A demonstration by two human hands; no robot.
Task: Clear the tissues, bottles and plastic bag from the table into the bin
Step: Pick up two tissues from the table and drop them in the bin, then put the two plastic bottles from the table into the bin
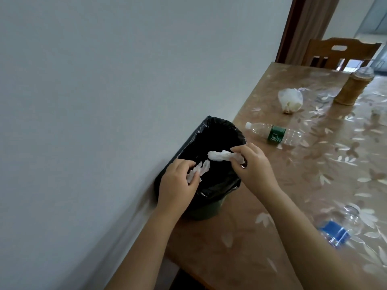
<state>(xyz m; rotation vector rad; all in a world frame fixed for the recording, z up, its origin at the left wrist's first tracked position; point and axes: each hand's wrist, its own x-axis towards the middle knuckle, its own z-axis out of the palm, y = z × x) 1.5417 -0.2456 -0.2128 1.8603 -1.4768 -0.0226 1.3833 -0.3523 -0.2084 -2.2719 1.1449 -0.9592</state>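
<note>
Floral table [293, 185] beside grey wall [83, 101]

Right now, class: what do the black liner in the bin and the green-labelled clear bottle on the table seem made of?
Black bin liner: thin plastic film, apparently; glossy, crinkled at the rim. Green-labelled clear bottle: transparent ribbed plastic, probably; the tablecloth shows through it.

The table [272, 206] wore a brown floral cover. On it lay a green-labelled bottle [275, 133], a blue-labelled bottle [339, 229] near the front edge, and a knotted plastic bag [290, 100]. A woven canister [351, 87] stood upright, and the black-lined bin [209, 164] sat at its wall side.
</note>
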